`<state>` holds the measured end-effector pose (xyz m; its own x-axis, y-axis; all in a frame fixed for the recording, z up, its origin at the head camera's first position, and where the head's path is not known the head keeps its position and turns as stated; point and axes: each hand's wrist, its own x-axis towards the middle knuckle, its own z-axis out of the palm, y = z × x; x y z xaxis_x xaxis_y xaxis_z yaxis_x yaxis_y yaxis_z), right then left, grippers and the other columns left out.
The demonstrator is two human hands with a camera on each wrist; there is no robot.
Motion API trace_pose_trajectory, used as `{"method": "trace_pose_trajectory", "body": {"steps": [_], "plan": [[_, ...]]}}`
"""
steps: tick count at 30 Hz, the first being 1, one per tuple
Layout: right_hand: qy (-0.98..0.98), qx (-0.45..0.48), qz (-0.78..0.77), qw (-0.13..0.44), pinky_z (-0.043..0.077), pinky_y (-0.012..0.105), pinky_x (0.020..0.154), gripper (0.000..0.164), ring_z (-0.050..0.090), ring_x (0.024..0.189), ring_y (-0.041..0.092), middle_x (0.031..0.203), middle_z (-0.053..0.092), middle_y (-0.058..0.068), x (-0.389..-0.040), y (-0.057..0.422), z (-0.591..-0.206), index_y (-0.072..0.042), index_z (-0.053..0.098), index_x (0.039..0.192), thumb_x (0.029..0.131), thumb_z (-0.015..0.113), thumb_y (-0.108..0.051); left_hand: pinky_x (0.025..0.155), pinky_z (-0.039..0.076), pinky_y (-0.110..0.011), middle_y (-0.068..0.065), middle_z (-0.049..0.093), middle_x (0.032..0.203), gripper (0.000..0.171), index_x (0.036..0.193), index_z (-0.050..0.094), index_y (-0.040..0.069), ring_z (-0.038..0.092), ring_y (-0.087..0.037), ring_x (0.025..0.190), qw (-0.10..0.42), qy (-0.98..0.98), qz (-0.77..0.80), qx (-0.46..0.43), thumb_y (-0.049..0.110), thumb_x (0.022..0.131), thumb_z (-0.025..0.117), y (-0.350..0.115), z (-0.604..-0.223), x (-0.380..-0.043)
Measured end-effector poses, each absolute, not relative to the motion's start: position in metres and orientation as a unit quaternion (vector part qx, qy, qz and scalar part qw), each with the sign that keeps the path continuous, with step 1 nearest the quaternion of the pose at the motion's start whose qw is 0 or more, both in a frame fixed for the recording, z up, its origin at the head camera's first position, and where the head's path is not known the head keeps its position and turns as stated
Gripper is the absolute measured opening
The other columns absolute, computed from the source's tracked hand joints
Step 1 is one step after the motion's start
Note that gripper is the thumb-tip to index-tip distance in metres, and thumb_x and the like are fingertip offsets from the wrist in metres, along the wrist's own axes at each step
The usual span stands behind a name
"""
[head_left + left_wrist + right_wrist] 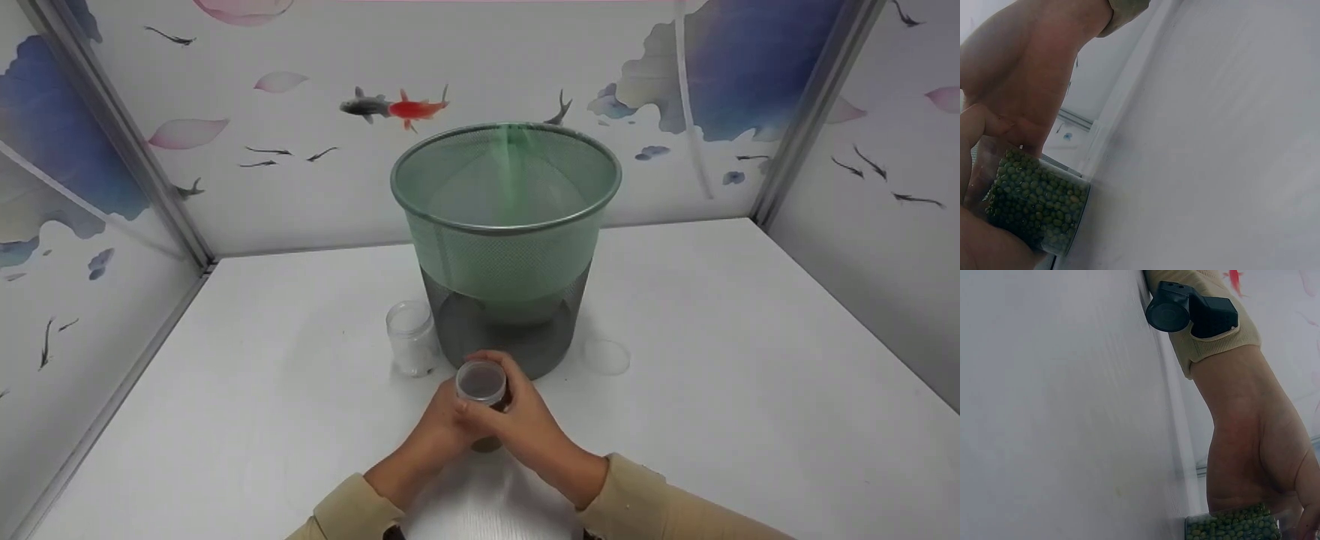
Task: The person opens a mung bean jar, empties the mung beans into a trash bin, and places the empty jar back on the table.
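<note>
Both hands hold one clear jar of green beans in front of the mesh bin, near the table's middle. My left hand wraps the jar's left side. My right hand grips it from the right, thumb across the near side and fingers curled round the far side. In the left wrist view the green beans show through the wall, and the jar's base is close to the tabletop. Only part of the jar appears in the right wrist view. Whether a lid covers its top, I cannot tell.
Behind the hands stands a tall mesh bin with a green upper part. A second clear jar stands at its left, and a clear round lid-like disc lies at its right. Printed panels enclose the white table.
</note>
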<state>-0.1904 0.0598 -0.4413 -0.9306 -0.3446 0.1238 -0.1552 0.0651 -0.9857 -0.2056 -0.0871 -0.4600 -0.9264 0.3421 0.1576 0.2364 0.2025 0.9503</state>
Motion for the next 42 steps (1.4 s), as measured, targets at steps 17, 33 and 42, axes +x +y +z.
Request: {"method": "trace_pose_trajectory", "body": {"steps": [17,33,42], "plan": [[0.719,-0.183,-0.666,0.071,0.038,0.042,0.104,0.067,0.046,0.128,0.017,0.143,0.045,-0.002,-0.1917,0.0613,-0.4439,-0.025,0.04,0.142,0.087,0.076,-0.035,0.096,0.044,-0.037,-0.004,0.061,0.122,0.056,0.132,0.053,0.006,0.056,-0.017,0.108,0.057,0.772,0.608,0.173,0.022,0.084,0.079,-0.0868,-0.458,-0.205],[0.709,-0.178,-0.68,0.064,0.036,0.041,0.105,0.066,0.047,0.125,0.017,0.141,0.047,0.002,-0.1931,0.0611,-0.4445,-0.015,0.035,0.136,0.086,0.076,-0.031,0.101,0.041,-0.039,-0.003,0.057,0.129,0.065,0.14,0.048,0.01,0.052,-0.017,0.114,0.062,0.779,0.603,0.159,0.023,0.085,0.079,-0.086,-0.457,-0.2051],[0.705,-0.179,-0.683,0.066,0.034,0.041,0.107,0.064,0.046,0.128,0.016,0.142,0.047,0.001,-0.1928,0.061,-0.4441,-0.015,0.036,0.134,0.087,0.076,-0.031,0.1,0.042,-0.039,-0.004,0.058,0.127,0.064,0.138,0.049,0.008,0.053,-0.017,0.112,0.06,0.781,0.602,0.157,0.022,0.084,0.08,-0.0855,-0.4571,-0.2051]]}}
